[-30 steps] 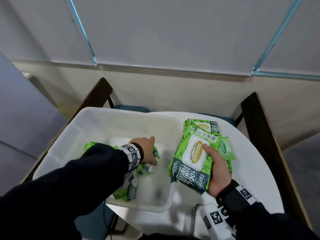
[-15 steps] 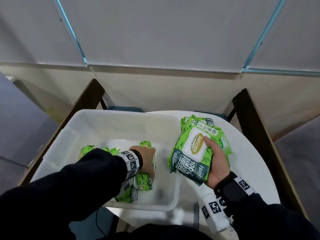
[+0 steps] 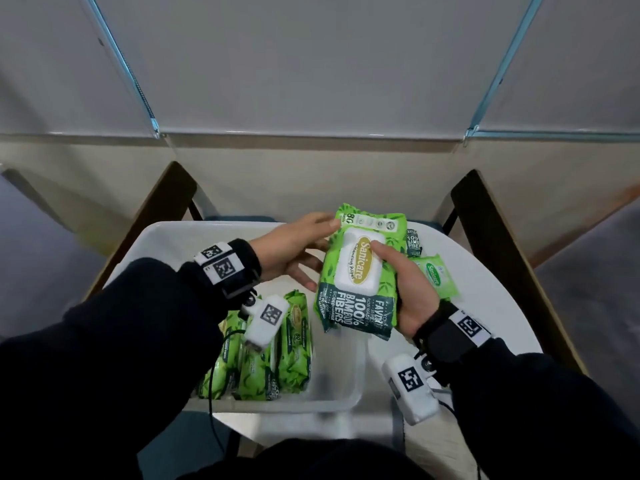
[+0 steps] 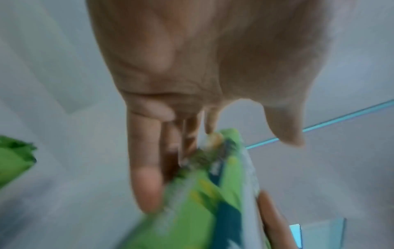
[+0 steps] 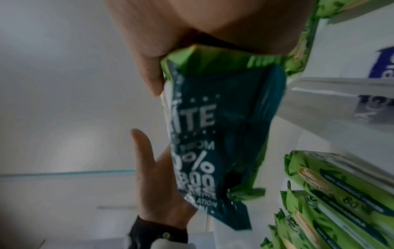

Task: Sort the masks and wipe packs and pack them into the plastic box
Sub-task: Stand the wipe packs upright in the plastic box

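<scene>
Wipe pack (image 3: 358, 271) above box (image 3: 156, 244): right hand (image 3: 412, 292) grip curled round its side; left hand (image 3: 294, 251) fingers straight, touching its far corner; three packs (image 3: 263, 355) boxed.

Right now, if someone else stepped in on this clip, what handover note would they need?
Right hand: grips the big wipe pack by its right edge, held above the box's right side.
Left hand: fingers straight, touching that pack's upper left corner; no firm grip shown.
Done: three wipe packs stand side by side on edge in the plastic box.
Left: place the held pack, then the small wipe pack and at least one more pack partly hidden behind the held one on the table. No masks clearly visible in the head view.
</scene>
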A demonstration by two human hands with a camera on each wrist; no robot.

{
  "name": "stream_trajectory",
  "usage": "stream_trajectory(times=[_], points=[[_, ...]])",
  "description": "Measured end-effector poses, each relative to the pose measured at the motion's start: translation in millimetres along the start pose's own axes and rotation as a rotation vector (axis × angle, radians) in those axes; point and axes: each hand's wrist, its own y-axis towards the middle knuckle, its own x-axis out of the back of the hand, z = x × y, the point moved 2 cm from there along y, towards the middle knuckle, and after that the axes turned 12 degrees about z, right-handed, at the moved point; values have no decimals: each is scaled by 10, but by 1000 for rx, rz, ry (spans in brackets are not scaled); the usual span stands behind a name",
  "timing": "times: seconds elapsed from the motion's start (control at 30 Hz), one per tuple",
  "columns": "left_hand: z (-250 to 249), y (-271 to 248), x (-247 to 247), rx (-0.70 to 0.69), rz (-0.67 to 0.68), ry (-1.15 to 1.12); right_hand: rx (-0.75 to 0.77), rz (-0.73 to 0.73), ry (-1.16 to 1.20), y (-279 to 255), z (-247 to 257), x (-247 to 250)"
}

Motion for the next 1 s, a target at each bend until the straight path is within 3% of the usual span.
stream_trajectory(times=[0.13,0.2,0.27,0.5,0.67,0.87,1.0], points=[[196,75,8,42,-75,33,21,-46,-248,86,3,-68],[387,112,65,73,-95,-103,50,-145,-449,119,-24,-28],[526,137,102,85,-136,-247,49,-142,-613,162,-101,26],[482,159,262,104,-87,-162,102,-221,-738,146,-178,133],[474,152,414,229,-125,135,165,-308,-920,86,-198,216],[718,413,27,393,-184,506,-176,-242,-701,108,-367,505],[984,671,-289,454,-166,1037,-239,-155,-671,99,-358,481]])
